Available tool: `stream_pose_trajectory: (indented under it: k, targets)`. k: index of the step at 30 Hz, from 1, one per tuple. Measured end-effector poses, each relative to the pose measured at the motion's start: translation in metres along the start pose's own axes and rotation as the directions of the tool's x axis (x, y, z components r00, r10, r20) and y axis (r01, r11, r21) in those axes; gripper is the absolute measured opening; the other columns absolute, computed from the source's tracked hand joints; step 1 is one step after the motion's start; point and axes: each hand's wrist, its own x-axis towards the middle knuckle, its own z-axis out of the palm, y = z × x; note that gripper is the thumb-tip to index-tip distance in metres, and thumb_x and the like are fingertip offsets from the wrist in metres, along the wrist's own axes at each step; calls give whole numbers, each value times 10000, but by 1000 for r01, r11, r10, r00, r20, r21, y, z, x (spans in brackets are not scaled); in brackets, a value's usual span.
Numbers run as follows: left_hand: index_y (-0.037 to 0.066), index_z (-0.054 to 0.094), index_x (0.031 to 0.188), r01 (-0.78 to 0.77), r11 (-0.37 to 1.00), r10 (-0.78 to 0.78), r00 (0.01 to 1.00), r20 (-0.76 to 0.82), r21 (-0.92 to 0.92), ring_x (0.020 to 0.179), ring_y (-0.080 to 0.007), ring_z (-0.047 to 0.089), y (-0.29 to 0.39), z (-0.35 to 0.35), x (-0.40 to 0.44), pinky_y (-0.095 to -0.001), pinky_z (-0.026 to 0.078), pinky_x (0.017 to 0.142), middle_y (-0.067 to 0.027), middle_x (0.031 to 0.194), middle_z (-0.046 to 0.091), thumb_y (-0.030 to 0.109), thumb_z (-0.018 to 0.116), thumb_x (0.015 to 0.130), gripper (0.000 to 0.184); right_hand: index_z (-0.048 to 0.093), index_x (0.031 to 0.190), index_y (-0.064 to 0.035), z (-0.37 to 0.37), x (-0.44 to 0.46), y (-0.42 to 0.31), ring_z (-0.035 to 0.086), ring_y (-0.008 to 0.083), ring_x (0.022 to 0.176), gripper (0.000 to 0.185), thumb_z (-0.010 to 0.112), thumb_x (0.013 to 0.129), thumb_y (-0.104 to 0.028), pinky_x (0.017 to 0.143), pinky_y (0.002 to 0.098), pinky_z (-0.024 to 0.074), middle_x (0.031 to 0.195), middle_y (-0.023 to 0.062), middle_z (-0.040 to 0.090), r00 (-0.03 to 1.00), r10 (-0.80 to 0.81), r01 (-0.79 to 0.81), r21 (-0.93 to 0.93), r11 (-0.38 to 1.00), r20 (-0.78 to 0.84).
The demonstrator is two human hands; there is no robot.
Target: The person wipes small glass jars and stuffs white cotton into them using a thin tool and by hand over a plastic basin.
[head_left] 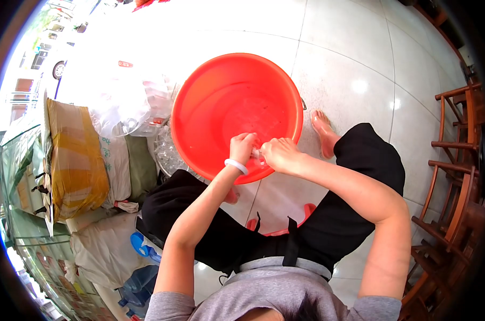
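Observation:
A large red plastic tub (199, 101) stands on the floor between my legs. Over its near rim, my left hand (243, 147), with a white band at the wrist, is closed. Close beside it on the right, my right hand (281, 155) is closed too, knuckles up. A small whitish, see-through piece (257, 154) shows between the two hands, and both seem to grip it. Its kind is too small and hidden to tell. Wet-looking pale specks appear on the tub's inside near my fingers.
Left of the tub are clear plastic bags (119, 109) and a metal basin of clear plastic pieces (170, 150). A taped cardboard box (79, 160), sacks (106, 254) and a blue-tinted water jug (138, 289) lie farther left. Wooden chairs (451, 166) line the right.

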Motion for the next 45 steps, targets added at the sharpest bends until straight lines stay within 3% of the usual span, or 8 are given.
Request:
stream_pose_trajectory:
  k: [10,14,19,23,26,28,37,45]
  targets:
    - [61,585,717,-65,966,58,998,-36,-249,484,-83,479,50,-25,-11,-216,322,385,-9,638,537,229,509,850,228,561,661,-18,-6,7,-11,562,187,561,257,474,828,-194,528,324,424,593,100,563,997,27,45,854,519,-69]
    - [63,576,702,-166,939,178,984,13,-301,485,-80,472,50,-33,-10,-213,310,381,-12,629,535,236,490,861,251,563,682,-23,-1,11,-9,589,222,551,206,484,816,-159,507,344,440,604,132,579,936,-84,319,718,618,-343]
    - [53,554,722,108,994,-105,971,214,-2,479,-85,460,61,-43,-26,-212,285,381,-22,602,525,273,457,874,284,595,748,-13,-13,-2,-1,584,308,563,129,509,797,-95,493,420,444,605,169,578,840,-439,394,-198,898,-319]
    - [52,548,835,200,980,-189,933,306,-6,479,-83,411,60,-48,-28,-212,290,418,-18,622,500,266,437,866,244,609,780,-8,-8,-2,1,587,306,569,139,515,800,-108,497,401,452,623,167,593,871,-424,391,-172,904,-247]
    - [56,523,964,86,989,-34,929,369,-124,524,-75,417,67,-54,-32,-214,302,452,-10,715,510,240,439,858,229,618,779,-19,-11,-2,-5,625,255,579,182,475,824,-123,529,374,497,603,133,601,887,-299,394,237,888,-351]
    - [53,496,1016,6,967,95,919,382,-254,495,-59,385,80,-54,-40,-198,271,439,-2,723,509,255,424,889,249,644,795,-9,-20,1,-11,591,167,523,201,510,846,-149,510,327,472,531,113,552,943,-186,333,792,511,-276]
    - [54,535,805,13,990,48,906,420,-141,401,-42,284,99,-61,-46,-194,156,350,-5,607,478,338,402,925,336,603,683,-9,-22,-5,-9,569,252,485,227,553,831,-173,455,362,426,551,144,553,779,-362,558,303,773,-512]
    - [44,569,821,149,985,-115,941,318,-84,456,-77,407,92,-57,-48,-196,250,397,-30,648,532,332,421,902,333,607,671,-28,-25,-7,-16,575,262,517,273,532,850,-220,486,343,445,569,130,574,859,-315,469,375,800,-405]
